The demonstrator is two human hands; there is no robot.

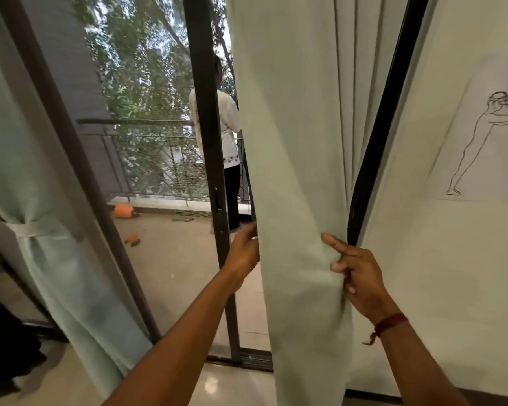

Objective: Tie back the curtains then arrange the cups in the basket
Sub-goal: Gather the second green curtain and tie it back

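Observation:
A pale green right curtain [296, 148] hangs loose in front of the sliding door, gathered into folds between my hands. My left hand [245, 251] is at its left edge, fingers going behind the cloth. My right hand [357, 273] pinches the folds on its right side, index finger stretched out. The left curtain [41, 177] of the same cloth is bunched and held by a matching tie-back band [37, 228]. No cups or basket are in view.
A dark door frame post [210, 148] stands between the curtains. Beyond it a person [228, 133] stands on the balcony near the railing; orange objects [123, 211] lie on its floor. A line drawing [481, 142] hangs on the white wall at right.

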